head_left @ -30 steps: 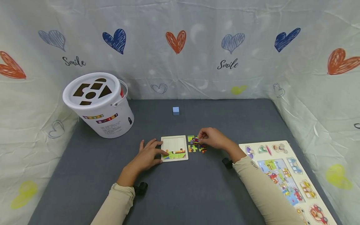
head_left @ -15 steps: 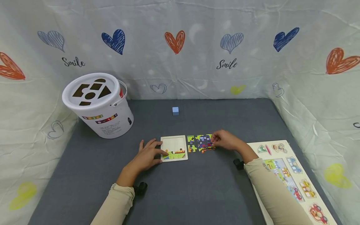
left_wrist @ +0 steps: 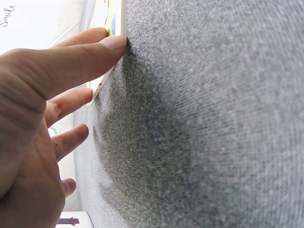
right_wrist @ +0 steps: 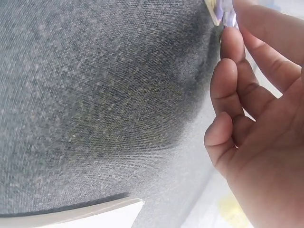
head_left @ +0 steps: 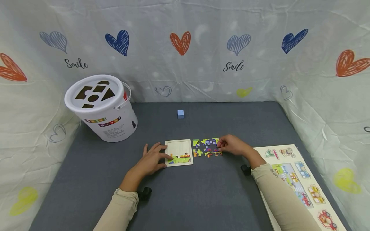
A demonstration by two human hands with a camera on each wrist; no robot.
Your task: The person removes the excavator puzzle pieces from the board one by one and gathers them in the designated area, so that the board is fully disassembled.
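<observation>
1. A white bucket (head_left: 101, 118) is standing.
2. The left hand (head_left: 150, 162) is touching the wooden frame (head_left: 178, 147) with straight, spread fingers.
3. Loose puzzle pieces (head_left: 207, 152) are lying just beside the frame.
4. The right hand (head_left: 233, 145) is pinching a purple piece (right_wrist: 225, 9) with curled fingers.
5. A picture board (head_left: 304, 184) is lying farthest right.

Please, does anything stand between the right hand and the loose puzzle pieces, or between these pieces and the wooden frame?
Nothing visible: the right hand is at the loose puzzle pieces, which lie just right of the wooden frame. Only its right rim separates them from its inside.
</observation>
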